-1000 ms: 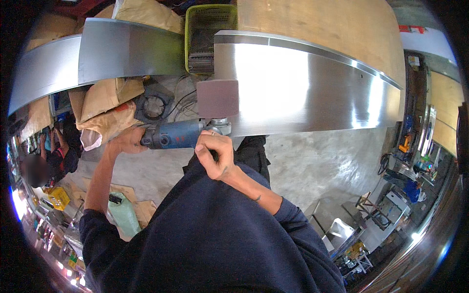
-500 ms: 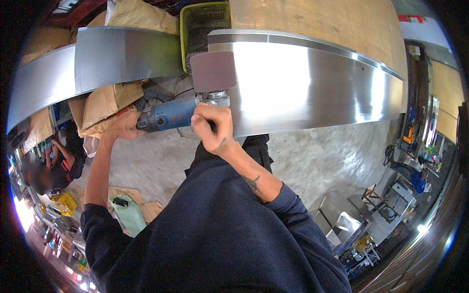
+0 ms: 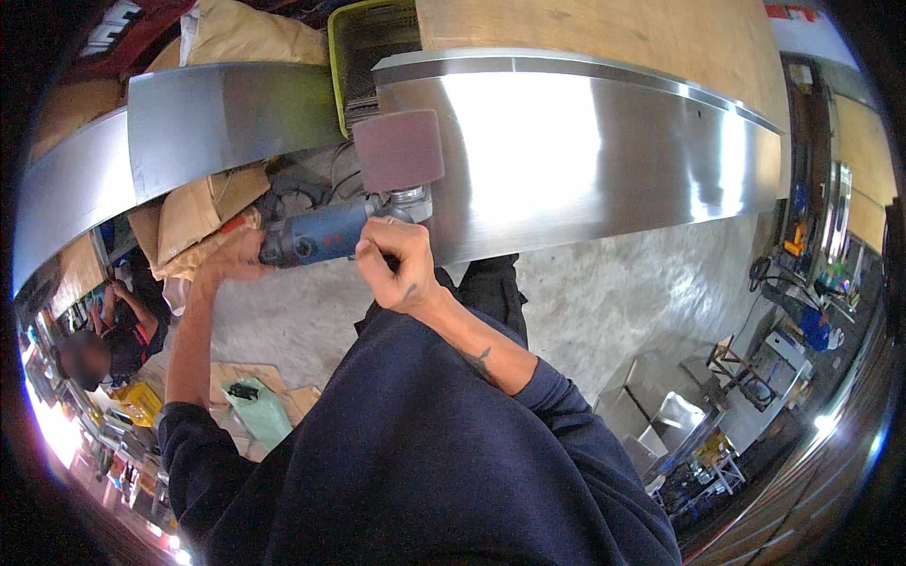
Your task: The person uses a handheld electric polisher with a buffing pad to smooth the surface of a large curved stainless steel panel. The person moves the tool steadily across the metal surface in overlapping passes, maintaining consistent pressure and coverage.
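My right hand [image 3: 401, 264] is closed round the front grip of a blue handheld drum sander [image 3: 321, 233]. At the rear of its body, my left hand [image 3: 236, 257] is wrapped round it, a little smeared by motion. The reddish-brown abrasive drum [image 3: 398, 151] lies over the left end of a long, shiny metal panel [image 3: 528, 160] and juts past that edge. Whether the drum touches the panel cannot be seen. A raised lip runs along the panel's far side.
More metal sheets [image 3: 226, 104] extend left, above cardboard boxes [image 3: 193, 222]. A yellow-green crate [image 3: 337, 71] stands behind the panel's left end, beside a wooden board [image 3: 604, 42]. Another person [image 3: 127, 330] is at far left. A pale green bag [image 3: 260, 412] lies on the floor.
The sander and both hands have moved slightly left in view, and the drum has come nearer to me. The panel has also shifted left in view. Both hands keep their grip.
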{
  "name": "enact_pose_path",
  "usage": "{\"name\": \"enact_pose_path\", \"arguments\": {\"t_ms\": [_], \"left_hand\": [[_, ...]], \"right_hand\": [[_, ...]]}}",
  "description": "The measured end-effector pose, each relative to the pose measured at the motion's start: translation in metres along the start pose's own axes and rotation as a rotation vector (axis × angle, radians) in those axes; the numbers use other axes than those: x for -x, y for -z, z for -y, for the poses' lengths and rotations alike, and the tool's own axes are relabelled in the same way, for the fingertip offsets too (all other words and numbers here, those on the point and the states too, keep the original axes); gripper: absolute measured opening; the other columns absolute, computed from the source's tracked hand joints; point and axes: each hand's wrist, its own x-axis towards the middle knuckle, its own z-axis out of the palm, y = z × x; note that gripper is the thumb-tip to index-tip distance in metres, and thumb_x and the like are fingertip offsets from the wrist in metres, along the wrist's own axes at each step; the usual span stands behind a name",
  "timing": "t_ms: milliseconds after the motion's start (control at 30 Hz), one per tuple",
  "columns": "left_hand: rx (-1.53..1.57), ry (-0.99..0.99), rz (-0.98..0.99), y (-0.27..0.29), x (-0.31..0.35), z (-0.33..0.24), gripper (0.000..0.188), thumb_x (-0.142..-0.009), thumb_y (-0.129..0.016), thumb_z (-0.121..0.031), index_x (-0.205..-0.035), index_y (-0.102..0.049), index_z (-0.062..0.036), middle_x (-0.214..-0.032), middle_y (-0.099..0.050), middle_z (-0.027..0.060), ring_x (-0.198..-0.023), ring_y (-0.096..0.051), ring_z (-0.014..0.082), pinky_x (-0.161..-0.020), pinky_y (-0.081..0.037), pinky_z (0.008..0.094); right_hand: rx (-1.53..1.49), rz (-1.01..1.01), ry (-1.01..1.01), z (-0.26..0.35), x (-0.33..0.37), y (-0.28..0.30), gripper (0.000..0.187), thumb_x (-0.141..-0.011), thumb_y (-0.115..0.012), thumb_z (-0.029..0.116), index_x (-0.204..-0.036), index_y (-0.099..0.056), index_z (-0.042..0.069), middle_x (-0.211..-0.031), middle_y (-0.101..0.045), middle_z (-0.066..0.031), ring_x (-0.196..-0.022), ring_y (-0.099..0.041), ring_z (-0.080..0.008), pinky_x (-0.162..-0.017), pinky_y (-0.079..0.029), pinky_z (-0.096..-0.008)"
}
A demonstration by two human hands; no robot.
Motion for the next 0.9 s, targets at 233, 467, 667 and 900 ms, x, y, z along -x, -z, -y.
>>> {"name": "enact_pose_path", "arguments": {"t_ms": [233, 467, 667, 900], "left_hand": [[0.043, 0.065, 0.058, -0.007, -0.008, -0.006, 0.044, -0.077, -0.084, -0.026, -0.104, -0.068, 0.0044, -0.096, -0.072, 0.0262, -0.096, -0.071, 0.0416, -0.082, -0.054, 0.0484], [-0.017, 0.063, 0.047, 0.011, -0.010, -0.031, 0.049, -0.077, -0.084, -0.027, -0.110, -0.066, 0.0049, -0.103, -0.071, 0.0261, -0.100, -0.070, 0.0405, -0.087, -0.054, 0.0466], [-0.038, 0.062, 0.051, 0.042, -0.013, -0.091, 0.049, -0.076, -0.084, -0.025, -0.110, -0.066, 0.0060, -0.096, -0.071, 0.0261, -0.098, -0.070, 0.0416, -0.085, -0.054, 0.0473], [-0.136, 0.049, 0.089, 0.048, -0.031, -0.123, 0.043, -0.076, -0.083, -0.021, -0.105, -0.066, 0.0062, -0.091, -0.071, 0.0271, -0.091, -0.070, 0.0431, -0.083, -0.054, 0.0477]], "right_hand": [[-0.004, -0.063, -0.008, 0.002, -0.006, 0.009, 0.021, -0.087, -0.059, 0.003, -0.067, -0.052, -0.001, -0.059, -0.047, -0.0088, -0.051, -0.044, -0.0191, -0.054, -0.036, -0.0350], [0.007, -0.048, -0.061, 0.004, -0.007, 0.027, 0.019, -0.082, -0.061, 0.004, -0.067, -0.051, -0.001, -0.061, -0.047, -0.0167, -0.054, -0.050, -0.0349, -0.055, -0.039, -0.0426], [0.026, -0.062, -0.092, 0.005, -0.008, 0.049, 0.020, -0.083, -0.062, 0.005, -0.066, -0.053, -0.001, -0.061, -0.050, -0.0171, -0.054, -0.053, -0.0344, -0.056, -0.041, -0.0418], [-0.027, -0.135, -0.050, 0.007, -0.012, 0.080, 0.025, -0.090, -0.056, 0.006, -0.068, -0.049, -0.002, -0.058, -0.043, -0.0099, -0.052, -0.040, -0.0174, -0.052, -0.034, -0.0349]]}}
